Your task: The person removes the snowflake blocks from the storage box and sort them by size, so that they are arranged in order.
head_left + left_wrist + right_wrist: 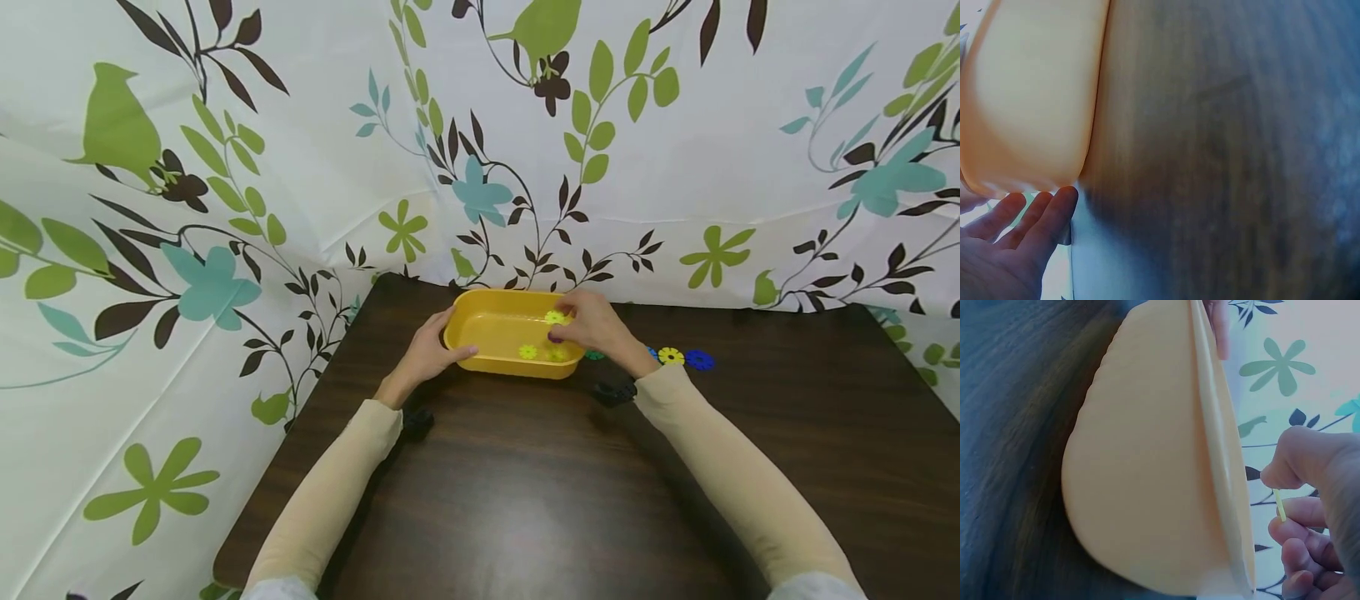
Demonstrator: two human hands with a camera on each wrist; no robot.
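A yellow plastic tub [495, 364] stands near the table's far edge. My left hand [427, 350] grips its left end, the thumb over the rim; in the left wrist view the fingers [1054, 219] touch the outer wall. Over the tub's right end, my right hand [596, 323] pinches a yellow flower-shaped disc [555, 317], seen edge-on as a thin yellow strip [1280, 505] in the right wrist view. A purple piece [555, 337] shows just below those fingertips; whether it is held I cannot tell. Inside the tub lies another yellow flower-shaped disc [528, 352].
Right of the tub, a yellow disc [671, 356] and a dark blue disc [701, 360] lie on the dark wooden table [525, 467]. A green disc [594, 355] is partly hidden by the right hand. Leaf-patterned cloth [315, 167] hangs behind and at the left.
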